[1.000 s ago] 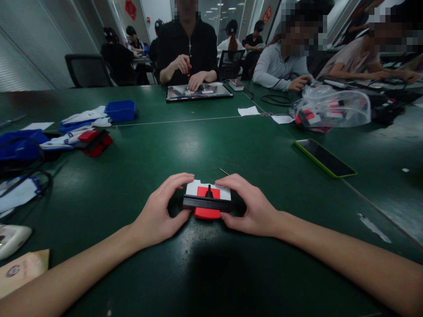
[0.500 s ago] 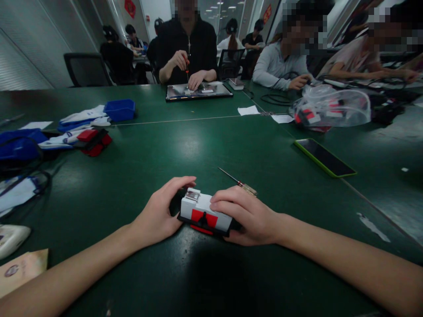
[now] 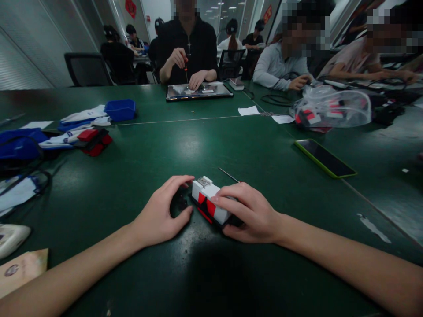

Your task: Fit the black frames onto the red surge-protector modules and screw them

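My right hand (image 3: pixel 253 213) grips a small white, red and black block-shaped device (image 3: pixel 211 201) from its right end, fingers on top and thumb low at the near side. The device sits at a slant just above or on the green table; a metal piece shows in its upper left end. Beside that end, my left hand (image 3: pixel 161 213) curves with thumb and fingers apart, its fingertips very close to the device; whether they touch it I cannot tell. Behind my right hand lies a screwdriver (image 3: pixel 228 175), only its thin shaft showing. Small dark bits (image 3: pixel 181 202) lie inside my left hand's curve.
A phone with a green rim (image 3: pixel 325 157) lies at right, near a clear plastic bag (image 3: pixel 332 105). On the left are a red and black block (image 3: pixel 94 141), blue trays (image 3: pixel 119 110) and cables. Across the table (image 3: pixel 148 145), a person uses a screwdriver on a flat panel (image 3: pixel 199 91).
The device has turned, its left end swinging away from me and slightly right. My left thumb has come away from it. The screwdriver's handle is now covered by my right hand.
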Action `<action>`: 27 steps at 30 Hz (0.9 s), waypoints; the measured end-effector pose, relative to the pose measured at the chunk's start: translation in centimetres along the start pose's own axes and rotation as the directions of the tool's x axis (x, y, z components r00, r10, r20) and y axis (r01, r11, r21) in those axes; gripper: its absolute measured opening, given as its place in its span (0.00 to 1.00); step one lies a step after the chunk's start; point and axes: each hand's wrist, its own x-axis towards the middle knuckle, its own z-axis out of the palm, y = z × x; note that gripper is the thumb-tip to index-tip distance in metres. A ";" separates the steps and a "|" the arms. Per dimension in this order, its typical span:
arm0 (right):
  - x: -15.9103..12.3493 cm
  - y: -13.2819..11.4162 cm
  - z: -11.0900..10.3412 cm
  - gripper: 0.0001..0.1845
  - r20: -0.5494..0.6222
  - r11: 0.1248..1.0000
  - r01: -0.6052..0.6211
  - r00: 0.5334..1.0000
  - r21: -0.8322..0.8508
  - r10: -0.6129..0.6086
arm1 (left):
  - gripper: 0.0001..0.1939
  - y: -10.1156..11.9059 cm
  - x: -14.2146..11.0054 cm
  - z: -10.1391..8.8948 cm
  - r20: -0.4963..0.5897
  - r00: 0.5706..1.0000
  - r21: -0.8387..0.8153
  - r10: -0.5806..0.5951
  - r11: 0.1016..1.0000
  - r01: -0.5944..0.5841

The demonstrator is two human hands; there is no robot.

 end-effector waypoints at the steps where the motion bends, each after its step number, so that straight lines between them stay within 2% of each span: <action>1: -0.1 0.0 0.0 0.31 0.012 1.000 -0.004 1.000 -0.022 0.004 | 0.30 0.1 0.0 0.0 0.008 1.000 0.024 -0.012 1.000 0.012; 6: -0.2 -0.1 -0.1 0.22 0.090 0.989 0.012 0.996 -0.147 0.001 | 0.36 0.2 0.2 0.0 0.067 0.996 0.202 -0.056 0.978 0.041; 10: 0.1 -0.3 0.2 0.20 0.101 0.982 0.018 0.995 -0.188 0.001 | 0.32 -0.2 0.5 -0.6 0.126 0.984 0.324 -0.125 0.943 0.078; 12: 0.3 -0.3 0.2 0.20 0.111 0.982 0.018 0.994 -0.186 0.003 | 0.31 -0.5 0.7 -1.1 0.159 0.981 0.360 -0.115 0.932 0.051; 17: 0.4 -0.4 0.1 0.21 0.160 0.983 0.040 0.987 -0.178 -0.011 | 0.36 -1.1 1.0 -2.0 0.284 0.958 0.341 -0.027 0.937 -0.075; 22: 0.3 -0.3 0.2 0.23 0.182 0.983 0.022 0.983 -0.182 0.011 | 0.28 -1.4 1.0 -2.3 0.301 0.954 0.314 -0.005 0.945 -0.094; 27: 1.7 -0.9 -1.3 0.24 0.098 0.994 0.010 0.995 -0.105 0.000 | 0.23 -2.0 1.0 -2.3 0.329 0.944 0.271 -0.010 0.959 -0.084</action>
